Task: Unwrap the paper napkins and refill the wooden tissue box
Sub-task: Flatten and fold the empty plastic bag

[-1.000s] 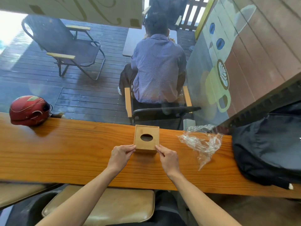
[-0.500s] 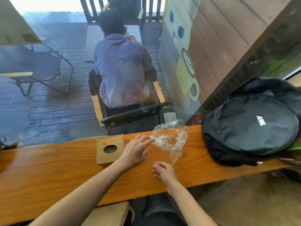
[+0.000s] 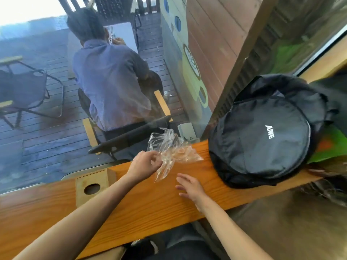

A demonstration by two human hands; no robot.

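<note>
The wooden tissue box (image 3: 90, 186), with a round hole in its lid, stands on the wooden counter (image 3: 131, 212) at the left, partly behind my left forearm. My left hand (image 3: 144, 164) pinches the crumpled clear plastic wrapper (image 3: 170, 152) and holds it just above the counter's far edge. My right hand (image 3: 189, 186) hovers over the counter below the wrapper with its fingers spread and nothing in it. No paper napkins show outside the box.
A black backpack (image 3: 262, 132) lies on the counter at the right, close to the wrapper. Behind the window glass a person sits in a chair (image 3: 112, 85) with their back to me. A folding chair (image 3: 24, 91) stands far left outside.
Both hands left the tissue box. My left hand reached right and took hold of the plastic wrapper, lifting it. My right hand opened over the counter. The view swung to the right.
</note>
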